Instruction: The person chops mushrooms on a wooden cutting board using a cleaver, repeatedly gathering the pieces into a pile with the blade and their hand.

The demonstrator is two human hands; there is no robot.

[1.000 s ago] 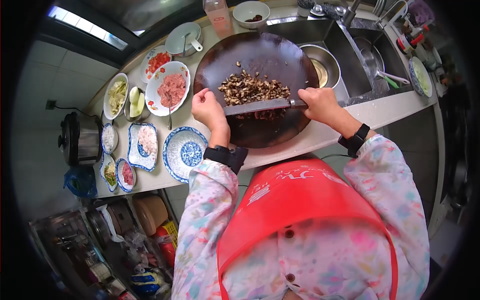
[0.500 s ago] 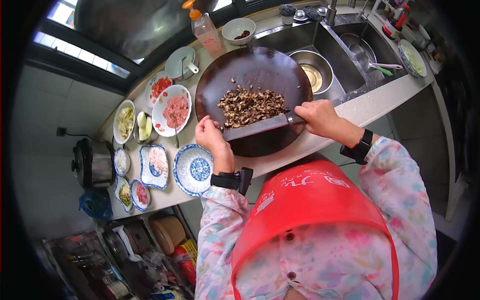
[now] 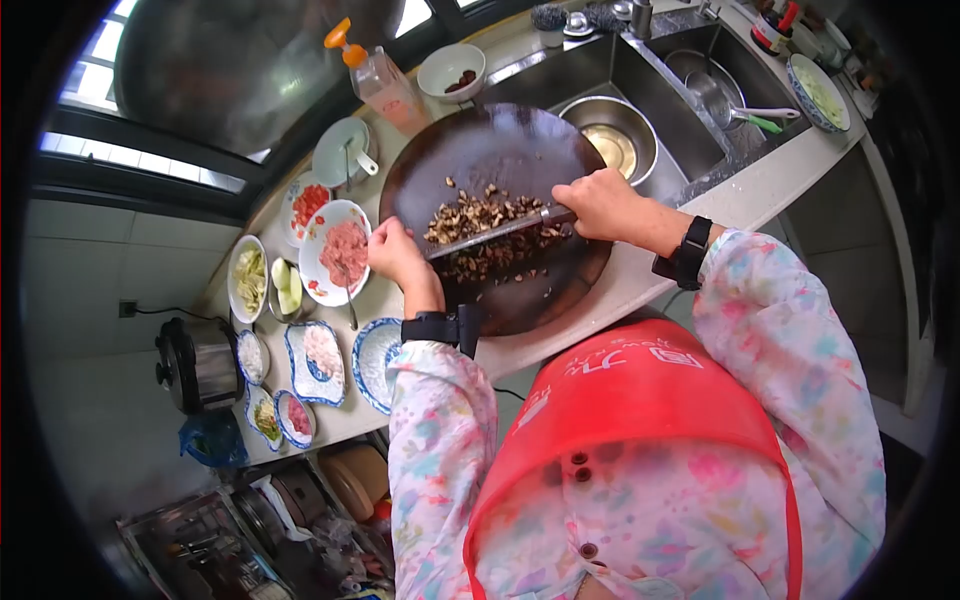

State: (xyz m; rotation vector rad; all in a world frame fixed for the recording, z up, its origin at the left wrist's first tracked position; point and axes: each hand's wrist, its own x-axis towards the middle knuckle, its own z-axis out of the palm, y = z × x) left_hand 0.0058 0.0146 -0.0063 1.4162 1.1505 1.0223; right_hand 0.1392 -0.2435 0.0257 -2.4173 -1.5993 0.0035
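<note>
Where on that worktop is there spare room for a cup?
A bare counter strip runs between the sink and the worktop's front edge, right of the right hand. The chopping board is mostly bare beyond the chopped mushrooms. Left of the board, bowls and dishes crowd together.
</note>
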